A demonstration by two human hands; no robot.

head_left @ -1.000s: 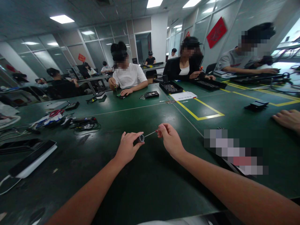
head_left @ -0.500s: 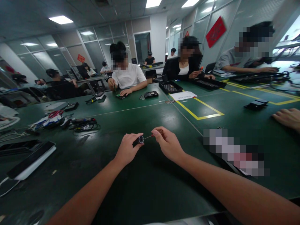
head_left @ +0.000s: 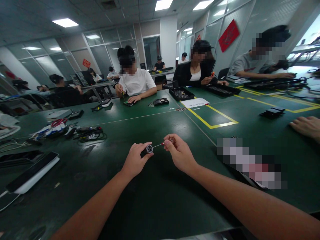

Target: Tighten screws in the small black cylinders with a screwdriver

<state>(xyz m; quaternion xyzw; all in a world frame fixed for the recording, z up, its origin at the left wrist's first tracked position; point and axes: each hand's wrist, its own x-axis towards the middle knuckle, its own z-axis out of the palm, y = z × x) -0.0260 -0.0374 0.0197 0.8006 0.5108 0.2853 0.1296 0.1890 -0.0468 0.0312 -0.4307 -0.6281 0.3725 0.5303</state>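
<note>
My left hand [head_left: 135, 160] is closed around a short black cylinder with a silver ring end [head_left: 148, 149], held just above the green table [head_left: 155, 196]. My right hand [head_left: 178, 152] pinches the red end of a thin metal rod [head_left: 160, 144]. The rod's tip sits at the cylinder's ring end. Both hands hover close together near the table's middle.
A flat black-and-white device [head_left: 30, 173] lies at the left, with cables and tools [head_left: 75, 131] behind it. Another person's hand [head_left: 306, 126] rests at the right edge. Several people sit along the far side with black trays [head_left: 181, 93] and a paper sheet [head_left: 198, 102].
My right hand has moved left toward the cylinder, so less of the thin rod shows between the hands. My left hand has stayed nearly in place.
</note>
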